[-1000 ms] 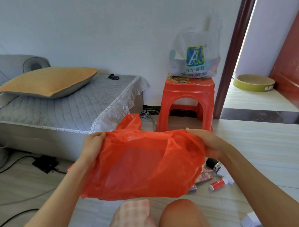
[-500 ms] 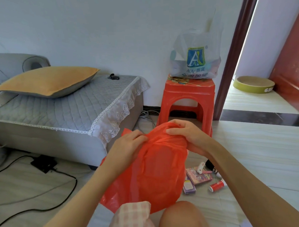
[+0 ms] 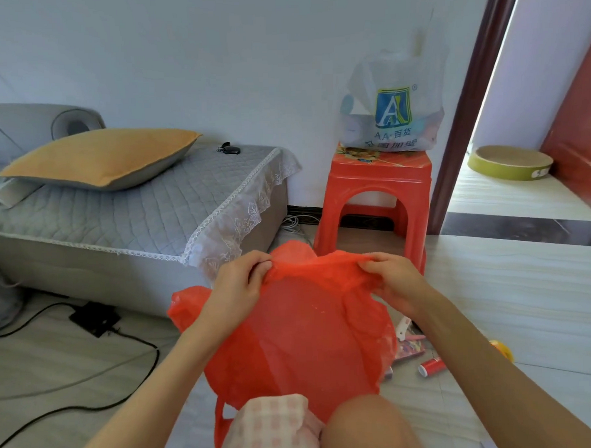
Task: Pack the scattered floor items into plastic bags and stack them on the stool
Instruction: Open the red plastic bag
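We see two hands: the left hand (image 3: 237, 284) and right hand (image 3: 393, 280) each pinch the rim of one red bag (image 3: 302, 338), held above the floor. One white bag (image 3: 392, 113) sits on one stool (image 3: 374, 193). Perhaps four small items (image 3: 413, 350) lie half-hidden beside the red bag.

Home, a bedroom or sitting room. I am low on the pale tiled floor (image 3: 527, 281). To my left a grey sofa-bed (image 3: 124, 214) with quilted, lace-edged cover and an orange pillow (image 3: 98, 158). Red plastic stool (image 3: 374, 193) against the white wall, a printed shopping bag (image 3: 394, 114) on it. Power cables (image 3: 90, 368) trail across the floor. Dark door frame (image 3: 465, 114) opens to another room.
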Available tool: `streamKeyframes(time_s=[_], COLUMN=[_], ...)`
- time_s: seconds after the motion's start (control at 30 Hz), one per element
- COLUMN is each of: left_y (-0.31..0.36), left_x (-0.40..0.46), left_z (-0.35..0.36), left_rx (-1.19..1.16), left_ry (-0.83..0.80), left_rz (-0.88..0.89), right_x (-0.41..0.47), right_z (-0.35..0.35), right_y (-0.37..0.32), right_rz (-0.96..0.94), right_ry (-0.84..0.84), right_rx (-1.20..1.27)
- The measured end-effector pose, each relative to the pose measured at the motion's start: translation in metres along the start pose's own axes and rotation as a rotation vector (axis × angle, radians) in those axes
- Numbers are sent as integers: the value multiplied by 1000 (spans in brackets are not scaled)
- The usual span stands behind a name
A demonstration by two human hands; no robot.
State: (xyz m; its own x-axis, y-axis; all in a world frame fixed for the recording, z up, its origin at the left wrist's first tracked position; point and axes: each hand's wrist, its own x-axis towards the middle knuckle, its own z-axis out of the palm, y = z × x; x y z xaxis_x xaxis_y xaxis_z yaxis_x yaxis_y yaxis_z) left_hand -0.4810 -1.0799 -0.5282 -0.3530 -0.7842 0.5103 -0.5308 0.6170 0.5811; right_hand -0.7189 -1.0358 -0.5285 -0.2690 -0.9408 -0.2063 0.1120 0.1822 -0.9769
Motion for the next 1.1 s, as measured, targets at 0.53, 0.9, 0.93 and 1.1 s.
streamKeyframes(time_s=[0.53, 0.9, 0.93, 1.1], left_y=[-29, -38, -38, -3], left_x=[-8, -25, -27, -32], left_z=[-11, -23, -21, -7], left_rx=[60, 74, 151, 128], left_ry=[1, 8, -30, 75], left_rz=[-285, -552, -545, 124], right_x=[-20, -20, -21, -15], right_z=[10, -12, -11, 6], right_y=[-8, 2, 2, -4], right_rz=[-240, -153, -43, 132], right_ry=[-224, -273, -335, -272], right_rx=[-502, -261, -142, 155])
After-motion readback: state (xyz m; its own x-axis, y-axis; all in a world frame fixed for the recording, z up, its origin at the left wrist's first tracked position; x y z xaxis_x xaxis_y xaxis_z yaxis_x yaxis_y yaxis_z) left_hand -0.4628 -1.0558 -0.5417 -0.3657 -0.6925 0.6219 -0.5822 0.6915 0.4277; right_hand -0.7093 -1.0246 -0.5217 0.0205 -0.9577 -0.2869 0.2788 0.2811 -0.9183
